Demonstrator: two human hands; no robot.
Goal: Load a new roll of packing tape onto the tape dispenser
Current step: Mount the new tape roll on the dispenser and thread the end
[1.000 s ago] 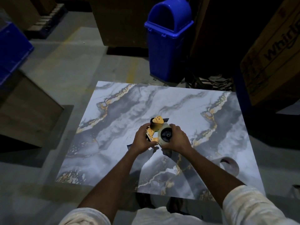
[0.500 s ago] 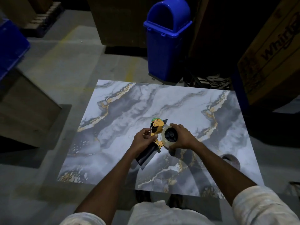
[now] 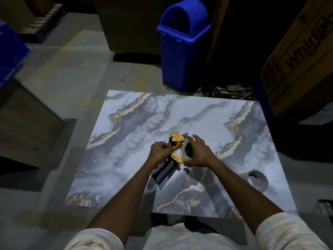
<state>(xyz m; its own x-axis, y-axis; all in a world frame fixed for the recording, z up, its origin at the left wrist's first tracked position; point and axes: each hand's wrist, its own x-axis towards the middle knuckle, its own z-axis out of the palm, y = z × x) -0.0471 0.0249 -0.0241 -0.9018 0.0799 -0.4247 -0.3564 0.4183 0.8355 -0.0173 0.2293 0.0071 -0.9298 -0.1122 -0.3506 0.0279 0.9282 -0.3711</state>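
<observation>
At the centre of the marbled surface (image 3: 162, 114), a little toward its near edge, the tape dispenser (image 3: 175, 150) is held with its black handle pointing at the near edge and its yellow frame at the far edge. It appears lifted clear of the top. A blue bin (image 3: 182, 47) stands beyond the far edge.

The right hand (image 3: 200, 154) cups the new roll (image 3: 185, 154), which sits on the dispenser's hub. The thumb is under the roll and the fingers arch over it, the forefinger raised. The left hand (image 3: 159, 153) has its fingers curled and pinches at the dispenser's head. Whether it holds the tape's free end cannot be told. A bare core (image 3: 257, 181) lies near the right edge, toward the near right corner.

The step in hand is probably seating the roll and threading the tape. To do it well:
- Press the roll fully home on the hub before pulling.
- Let the right hand brake the roll lightly.
- Draw the free end straight through the head so it does not fold on itself.
- Keep fingertips off any cutter.
</observation>
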